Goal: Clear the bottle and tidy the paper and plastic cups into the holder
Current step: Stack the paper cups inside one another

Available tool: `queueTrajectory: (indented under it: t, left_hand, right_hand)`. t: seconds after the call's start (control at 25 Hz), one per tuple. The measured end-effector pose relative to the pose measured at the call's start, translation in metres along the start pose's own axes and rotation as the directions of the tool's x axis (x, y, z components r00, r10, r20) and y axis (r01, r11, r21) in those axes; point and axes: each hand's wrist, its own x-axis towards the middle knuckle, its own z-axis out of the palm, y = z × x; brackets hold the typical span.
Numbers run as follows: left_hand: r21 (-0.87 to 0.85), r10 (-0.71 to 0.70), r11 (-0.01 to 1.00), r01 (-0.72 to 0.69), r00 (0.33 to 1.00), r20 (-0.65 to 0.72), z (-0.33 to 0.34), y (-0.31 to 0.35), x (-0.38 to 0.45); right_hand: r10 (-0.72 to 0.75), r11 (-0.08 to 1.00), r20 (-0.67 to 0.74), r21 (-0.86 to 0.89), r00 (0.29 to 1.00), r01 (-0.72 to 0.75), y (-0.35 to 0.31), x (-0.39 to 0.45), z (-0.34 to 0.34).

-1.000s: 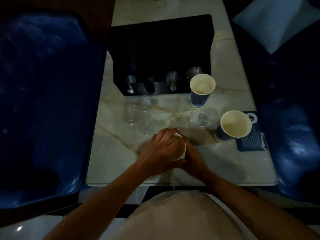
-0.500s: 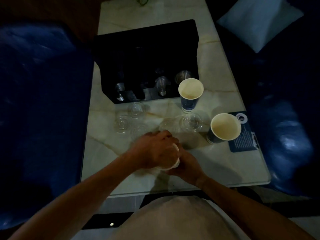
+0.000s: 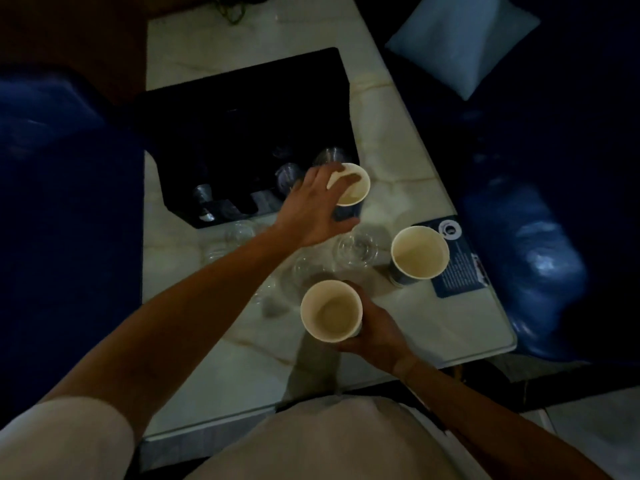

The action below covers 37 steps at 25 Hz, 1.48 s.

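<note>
My right hand (image 3: 374, 332) holds a blue paper cup (image 3: 331, 310) upright above the near part of the marble table (image 3: 398, 161). My left hand (image 3: 313, 207) reaches across and grips the rim of a second paper cup (image 3: 355, 190) that stands just in front of the black cup holder (image 3: 242, 133). A third paper cup (image 3: 419, 252) stands to the right. Several clear plastic cups (image 3: 356, 247) lie or stand on the table between the hands. Clear cups also show in the holder's slots. No bottle is visible.
A dark blue card (image 3: 459, 261) lies beside the right paper cup near the table's right edge. Blue seats (image 3: 52, 202) flank the table on both sides, with a pale cushion (image 3: 462, 39) at the upper right. A green cord lies at the table's far end.
Both hands were together on one paper cup near the front. Now my left hand has left it and reached forward to the cup by the holder; my right hand keeps the first cup.
</note>
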Motion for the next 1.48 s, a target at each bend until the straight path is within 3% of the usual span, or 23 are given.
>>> queueTrajectory:
  t: [0.2, 0.28, 0.48, 0.88, 1.08, 1.28, 1.48]
  left_hand:
    - [0.040, -0.046, 0.998, 0.038, 0.976, 0.213, 0.017, -0.001, 0.033]
    - [0.027, -0.066, 0.998, 0.062, 0.969, 0.238, 0.022, -0.002, 0.036]
    - [0.034, -0.072, 0.997, 0.067, 0.984, 0.166, 0.026, -0.001, 0.037]
    - [-0.140, -0.137, 0.982, 0.130, 0.990, -0.043, -0.004, 0.000, 0.007]
    - [-0.334, -0.115, 0.942, 0.039, 0.971, -0.211, -0.047, -0.008, -0.027]
    - [-0.492, -0.029, 0.864, -0.102, 0.968, -0.251, -0.088, 0.003, -0.065]
    - [-0.504, 0.041, 0.852, -0.143, 0.977, -0.210, -0.102, 0.017, -0.099]
  right_hand:
    - [0.008, 1.000, -0.071, 0.001, 0.997, -0.008, -0.002, 0.000, -0.014]
    - [0.005, 1.000, -0.088, 0.005, 0.996, -0.005, -0.002, 0.001, -0.016]
    - [0.000, 1.000, -0.097, 0.004, 0.995, 0.000, -0.001, 0.002, -0.016]
    - [-0.005, 1.000, -0.084, 0.014, 0.996, 0.006, 0.002, 0.004, -0.019]
    - [0.001, 1.000, -0.083, -0.004, 0.997, -0.001, 0.003, 0.007, -0.018]
    - [-0.022, 0.999, -0.087, -0.029, 0.996, 0.020, 0.004, 0.007, -0.018]
    - [-0.024, 1.000, -0.063, 0.008, 0.998, 0.025, 0.010, 0.007, -0.017]
